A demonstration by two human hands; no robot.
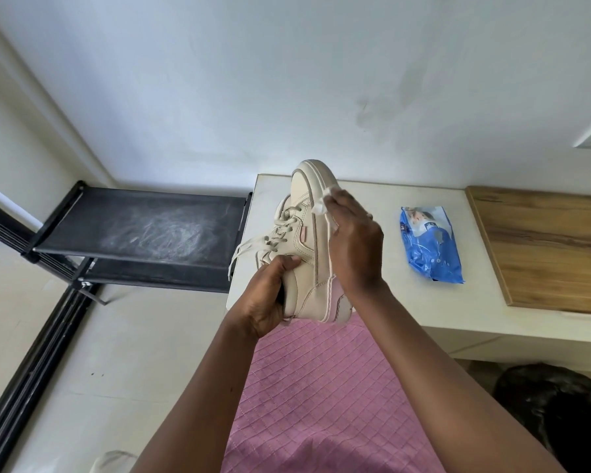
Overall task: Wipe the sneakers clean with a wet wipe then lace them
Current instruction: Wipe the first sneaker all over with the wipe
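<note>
While the left hand point(270, 295) grips the cream leather sneaker with pink patches point(307, 240) at its heel end, the right hand point(354, 247) holds a crumpled white wet wipe point(321, 203) against the sneaker's side. The left thumb lies on the sneaker's side, and the other left fingers curl around the heel. The right fingers lie over the wet wipe and push it onto the pale rubber edge of the sole, close to the toe. A bit of the wipe pokes out past the fingertips. The right thumb is hidden, so I cannot tell where it sits.

The sneaker is up in the air, not resting on anything. Its toe points up and away, and its sole faces right. Flat cream laces point(253, 242) run through the holes on the sneaker's left side, and their loose ends hang down to the left.

Behind and under the sneaker is a smooth white worktop point(406, 312). To the right of the sneaker, a shiny blue plastic pack of wipes point(427, 247) lies flat on it. Further right of the sneaker is a brown wooden board point(543, 247). To the left of the sneaker stands a black metal shoe rack with dusty cloth shelves point(144, 227). Below the sneaker is a pink quilted cloth point(321, 387).
</note>
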